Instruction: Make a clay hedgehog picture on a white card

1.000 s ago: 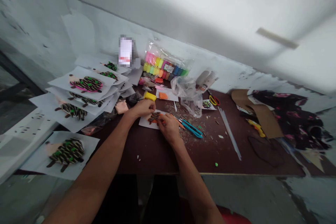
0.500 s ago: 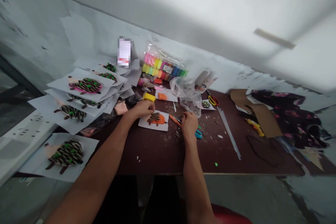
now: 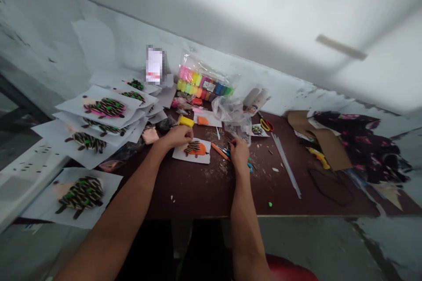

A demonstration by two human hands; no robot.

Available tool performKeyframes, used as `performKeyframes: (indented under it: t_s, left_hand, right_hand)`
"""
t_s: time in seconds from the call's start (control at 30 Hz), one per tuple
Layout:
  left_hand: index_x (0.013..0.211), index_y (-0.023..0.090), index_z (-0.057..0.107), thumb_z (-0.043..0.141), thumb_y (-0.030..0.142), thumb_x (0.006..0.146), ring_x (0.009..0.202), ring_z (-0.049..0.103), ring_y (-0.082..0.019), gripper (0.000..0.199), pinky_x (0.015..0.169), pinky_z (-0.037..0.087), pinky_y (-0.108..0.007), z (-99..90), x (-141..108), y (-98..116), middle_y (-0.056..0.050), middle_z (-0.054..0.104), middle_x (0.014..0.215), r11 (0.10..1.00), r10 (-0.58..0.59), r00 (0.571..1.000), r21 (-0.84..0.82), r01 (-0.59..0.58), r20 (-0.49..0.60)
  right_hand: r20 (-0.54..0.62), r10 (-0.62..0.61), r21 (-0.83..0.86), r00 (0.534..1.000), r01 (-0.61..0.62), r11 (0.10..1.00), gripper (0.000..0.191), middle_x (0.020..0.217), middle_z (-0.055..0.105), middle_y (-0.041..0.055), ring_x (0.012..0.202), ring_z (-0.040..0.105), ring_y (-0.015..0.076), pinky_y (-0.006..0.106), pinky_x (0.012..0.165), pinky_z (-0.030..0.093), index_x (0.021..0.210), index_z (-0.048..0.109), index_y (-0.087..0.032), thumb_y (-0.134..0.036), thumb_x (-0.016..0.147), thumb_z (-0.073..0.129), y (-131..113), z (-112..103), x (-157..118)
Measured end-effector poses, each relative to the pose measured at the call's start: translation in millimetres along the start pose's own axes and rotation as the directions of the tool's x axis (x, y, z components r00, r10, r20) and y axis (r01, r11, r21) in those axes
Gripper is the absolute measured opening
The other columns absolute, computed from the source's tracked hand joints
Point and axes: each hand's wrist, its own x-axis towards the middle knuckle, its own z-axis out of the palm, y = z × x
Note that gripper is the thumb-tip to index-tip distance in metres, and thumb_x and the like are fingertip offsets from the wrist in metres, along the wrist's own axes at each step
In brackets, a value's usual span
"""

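A small white card (image 3: 206,158) lies on the dark red table, bearing an orange clay hedgehog (image 3: 199,149) with rows of dark spines. My left hand (image 3: 180,136) is curled over the card's left end, covering the hedgehog's head; what its closed fingers grip is hidden. To the right, my right hand (image 3: 240,153) is closed in a pinch above the table, and anything between its fingertips is too small to name. An orange-handled tool (image 3: 220,152) lies just left of this hand. Teal-handled scissors (image 3: 250,167) are partly hidden beneath it.
Sheets with spiny hedgehogs (image 3: 108,106) are piled at left. Behind are a yellow tub (image 3: 186,121), orange clay (image 3: 202,120) and a bag of coloured clay (image 3: 206,83). Red-and-yellow scissors (image 3: 267,124), clear sticks (image 3: 286,167) and a yellow glue gun (image 3: 319,158) lie right.
My right hand has shifted very slightly beside the scissors. My left hand stays at the card's left end. The whole view has moved a little.
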Motion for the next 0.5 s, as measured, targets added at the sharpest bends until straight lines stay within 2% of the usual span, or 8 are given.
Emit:
performKeyframes:
  t_s: [0.13, 0.23, 0.37, 0.5]
  left_hand:
    - [0.081, 0.018, 0.071, 0.057, 0.019, 0.072, 0.075, 0.062, -0.016, 0.016, 0.065, 0.041, -0.024, -1.7, -0.8, 2.3, -0.004, 0.073, 0.082, 1.000, -0.007, 1.000, 0.008, 0.007, 0.013]
    - [0.081, 0.017, 0.071, 0.056, 0.018, 0.072, 0.077, 0.062, -0.017, 0.017, 0.067, 0.042, -0.025, -3.3, -1.6, 4.7, -0.005, 0.073, 0.084, 1.000, -0.018, 1.000, 0.009, 0.018, 0.022]
    - [0.080, 0.017, 0.071, 0.056, 0.017, 0.073, 0.078, 0.062, -0.017, 0.016, 0.067, 0.042, -0.025, -4.0, -2.5, 6.5, -0.005, 0.073, 0.085, 1.000, -0.018, 0.999, 0.007, 0.018, 0.026]
    - [0.082, 0.017, 0.071, 0.056, 0.017, 0.073, 0.078, 0.063, -0.017, 0.017, 0.067, 0.042, -0.025, -3.5, -2.9, 7.1, -0.005, 0.073, 0.086, 1.000, -0.024, 1.000, 0.008, 0.024, 0.017]
  right_hand:
    - [-0.009, 0.003, 0.030, 1.000, -0.003, 1.000, 0.015, 0.079, 0.066, 0.0070, 0.072, 0.056, 0.0198, 0.030, 0.068, 0.041, 0.085, 0.068, -0.020, -0.020, 0.082, 0.053, -17.2, -6.0, -3.2]
    - [-0.020, -0.071, 0.185, 0.997, 0.073, 0.980, 0.020, 0.081, 0.066, 0.0063, 0.069, 0.055, 0.0184, 0.030, 0.069, 0.042, 0.088, 0.068, -0.018, -0.021, 0.082, 0.049, -34.0, -7.2, -7.7]
    - [0.049, -0.079, 0.462, 0.996, 0.048, 0.886, 0.020, 0.076, 0.062, 0.0023, 0.061, 0.049, 0.0145, 0.027, 0.063, 0.042, 0.088, 0.068, -0.017, -0.026, 0.079, 0.053, -52.8, -4.0, -15.4]
    - [0.121, -0.098, 0.610, 0.988, 0.003, 0.792, 0.017, 0.084, 0.065, 0.0028, 0.070, 0.054, 0.0145, 0.026, 0.068, 0.045, 0.086, 0.067, -0.018, -0.030, 0.077, 0.059, -65.9, -1.5, -24.0]
